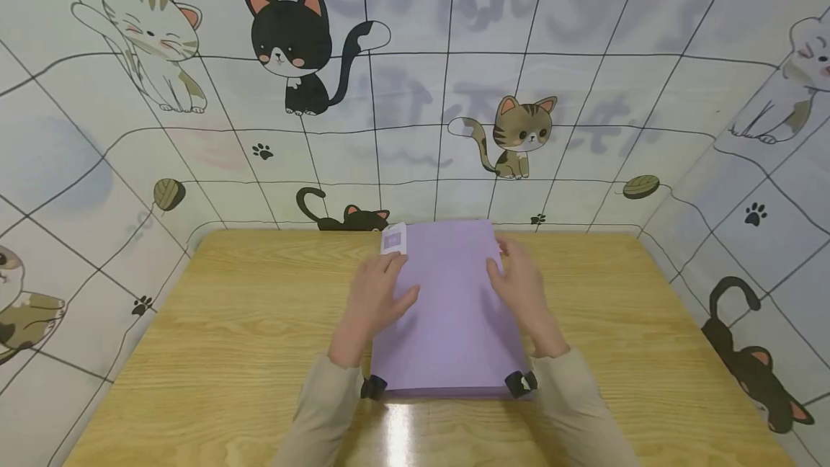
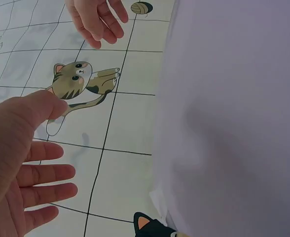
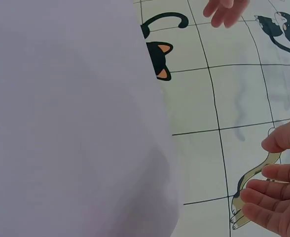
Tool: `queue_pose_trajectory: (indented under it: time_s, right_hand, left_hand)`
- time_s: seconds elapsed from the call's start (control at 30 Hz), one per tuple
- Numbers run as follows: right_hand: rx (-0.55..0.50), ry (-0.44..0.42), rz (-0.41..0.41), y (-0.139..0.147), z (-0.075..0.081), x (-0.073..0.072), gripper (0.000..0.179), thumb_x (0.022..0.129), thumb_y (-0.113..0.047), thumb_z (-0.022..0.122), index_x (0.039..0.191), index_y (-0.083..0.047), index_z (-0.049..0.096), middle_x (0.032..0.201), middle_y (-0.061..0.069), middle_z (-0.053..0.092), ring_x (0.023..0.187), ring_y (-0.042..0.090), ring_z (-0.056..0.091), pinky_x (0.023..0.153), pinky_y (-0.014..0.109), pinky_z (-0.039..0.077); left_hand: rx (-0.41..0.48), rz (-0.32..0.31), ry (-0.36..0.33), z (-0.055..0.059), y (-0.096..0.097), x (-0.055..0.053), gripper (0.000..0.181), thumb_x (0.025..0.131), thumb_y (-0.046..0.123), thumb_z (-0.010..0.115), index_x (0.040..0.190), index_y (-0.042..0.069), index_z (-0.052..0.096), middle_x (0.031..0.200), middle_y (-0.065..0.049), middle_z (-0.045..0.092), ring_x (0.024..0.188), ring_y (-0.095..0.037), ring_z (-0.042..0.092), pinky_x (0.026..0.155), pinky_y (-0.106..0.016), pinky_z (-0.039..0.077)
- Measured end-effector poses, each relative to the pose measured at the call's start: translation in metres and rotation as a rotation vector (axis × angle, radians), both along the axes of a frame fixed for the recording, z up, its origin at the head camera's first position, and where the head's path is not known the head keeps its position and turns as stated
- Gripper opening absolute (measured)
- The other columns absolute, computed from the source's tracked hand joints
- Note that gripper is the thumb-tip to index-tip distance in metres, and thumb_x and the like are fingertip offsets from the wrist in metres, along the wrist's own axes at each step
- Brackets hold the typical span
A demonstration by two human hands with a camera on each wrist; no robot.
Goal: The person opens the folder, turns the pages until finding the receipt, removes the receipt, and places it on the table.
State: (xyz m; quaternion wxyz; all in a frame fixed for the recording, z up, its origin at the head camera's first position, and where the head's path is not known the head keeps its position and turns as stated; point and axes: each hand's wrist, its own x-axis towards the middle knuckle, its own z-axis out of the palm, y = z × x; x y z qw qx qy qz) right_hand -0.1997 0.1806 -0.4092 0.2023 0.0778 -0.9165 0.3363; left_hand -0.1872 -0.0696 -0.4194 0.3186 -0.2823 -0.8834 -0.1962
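A light purple stack of paper or folder (image 1: 447, 308) lies on the table, its layered edge showing at the near side. At its far left corner sits a small white label (image 1: 394, 238) with a purple square. My left hand (image 1: 376, 290) is over the left edge, fingers extended and thumb spread over the purple surface. Along the right edge my right hand (image 1: 519, 279) is held with thumb apart and fingers loosely bent. Both wrist views show the left hand (image 2: 31, 168) and right hand (image 3: 278, 182) holding nothing. Whether either touches the stack, I cannot tell.
The wooden table (image 1: 259, 323) extends to both sides of the stack. Behind and beside it stands a white grid-lined backdrop (image 1: 415, 92) printed with cartoon cats. Small black devices (image 1: 521, 384) sit beside the sleeve cuffs, over the stack's near corners.
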Motion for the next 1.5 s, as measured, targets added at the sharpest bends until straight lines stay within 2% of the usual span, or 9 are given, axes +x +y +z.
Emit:
queue_pose_trajectory:
  time_s: [0.1, 0.2, 0.33, 0.6, 0.77, 1.0, 1.17, 1.37, 1.5]
  right_hand:
    - [-0.056, 0.014, -0.012, 0.006, -0.004, 0.001, 0.039, 0.084, -0.007, 0.062, 0.120, 0.006, 0.054, 0.109, 0.025, 0.060, 0.099, 0.038, 0.058, 0.079, 0.051, 0.048]
    - [-0.083, 0.048, -0.007, 0.012, -0.008, 0.002, 0.036, 0.083, -0.003, 0.062, 0.116, 0.009, 0.055, 0.103, 0.027, 0.060, 0.096, 0.039, 0.058, 0.080, 0.050, 0.049]
    - [-0.122, 0.072, 0.007, 0.018, -0.013, 0.003, 0.033, 0.082, 0.003, 0.063, 0.113, 0.012, 0.055, 0.100, 0.029, 0.060, 0.093, 0.040, 0.058, 0.080, 0.049, 0.050]
    - [-0.256, 0.021, 0.003, 0.028, -0.024, 0.005, 0.031, 0.081, 0.009, 0.059, 0.111, 0.012, 0.056, 0.099, 0.030, 0.061, 0.090, 0.040, 0.060, 0.080, 0.049, 0.050]
    - [-0.293, -0.015, -0.003, 0.034, -0.030, 0.006, 0.027, 0.082, 0.010, 0.058, 0.108, 0.011, 0.057, 0.096, 0.027, 0.062, 0.089, 0.037, 0.061, 0.079, 0.043, 0.052]
    - [-0.368, -0.107, -0.039, 0.042, -0.036, 0.008, 0.025, 0.085, 0.005, 0.059, 0.109, 0.006, 0.060, 0.099, 0.023, 0.063, 0.089, 0.027, 0.061, 0.073, 0.010, 0.045]
    - [-0.439, -0.155, -0.038, 0.046, -0.043, 0.007, 0.023, 0.086, 0.004, 0.059, 0.109, 0.008, 0.059, 0.101, 0.025, 0.062, 0.086, 0.016, 0.060, 0.072, 0.009, 0.045]
    - [-0.528, -0.247, -0.037, 0.048, -0.047, 0.009, 0.025, 0.087, 0.003, 0.058, 0.111, 0.011, 0.057, 0.105, 0.028, 0.060, 0.086, 0.013, 0.059, 0.072, 0.012, 0.046]
    - [-0.563, -0.294, -0.034, 0.048, -0.048, 0.010, 0.026, 0.088, 0.004, 0.056, 0.113, 0.011, 0.055, 0.106, 0.028, 0.059, 0.083, 0.006, 0.057, 0.073, 0.013, 0.048]
  left_hand:
    - [0.042, -0.068, 0.031, -0.005, 0.003, 0.001, 0.042, 0.073, 0.024, 0.074, 0.104, -0.002, 0.063, 0.100, -0.014, 0.065, 0.090, -0.029, 0.061, 0.080, -0.041, 0.049]
    - [0.081, -0.118, 0.027, -0.009, 0.005, 0.004, 0.041, 0.071, 0.021, 0.075, 0.103, -0.003, 0.063, 0.098, -0.014, 0.066, 0.091, -0.029, 0.062, 0.080, -0.039, 0.050]
    - [0.131, -0.178, -0.010, -0.013, 0.009, 0.008, 0.039, 0.071, 0.017, 0.075, 0.103, -0.003, 0.063, 0.099, -0.013, 0.065, 0.092, -0.027, 0.061, 0.081, -0.036, 0.050]
    - [0.178, -0.273, -0.079, -0.015, 0.021, 0.019, 0.036, 0.072, 0.013, 0.075, 0.103, -0.001, 0.063, 0.100, -0.011, 0.064, 0.095, -0.025, 0.060, 0.085, -0.033, 0.049]
    - [0.154, -0.300, -0.113, -0.018, 0.031, 0.026, 0.037, 0.071, 0.015, 0.076, 0.103, 0.001, 0.063, 0.099, -0.008, 0.063, 0.095, -0.023, 0.060, 0.085, -0.031, 0.049]
    - [0.108, -0.353, -0.147, -0.022, 0.044, 0.036, 0.037, 0.071, 0.017, 0.078, 0.101, 0.001, 0.063, 0.098, -0.006, 0.064, 0.094, -0.020, 0.060, 0.083, -0.028, 0.049]
    - [0.080, -0.384, -0.181, -0.023, 0.051, 0.043, 0.038, 0.072, 0.019, 0.077, 0.102, 0.003, 0.062, 0.099, -0.005, 0.064, 0.094, -0.018, 0.060, 0.084, -0.025, 0.049]
    - [0.030, -0.408, -0.211, -0.024, 0.059, 0.053, 0.041, 0.071, 0.023, 0.078, 0.104, 0.004, 0.060, 0.097, -0.004, 0.062, 0.091, -0.015, 0.059, 0.082, -0.021, 0.048]
    - [-0.004, -0.423, -0.262, -0.023, 0.063, 0.060, 0.042, 0.072, 0.025, 0.078, 0.103, 0.006, 0.059, 0.096, -0.002, 0.061, 0.091, -0.015, 0.057, 0.082, -0.020, 0.047]
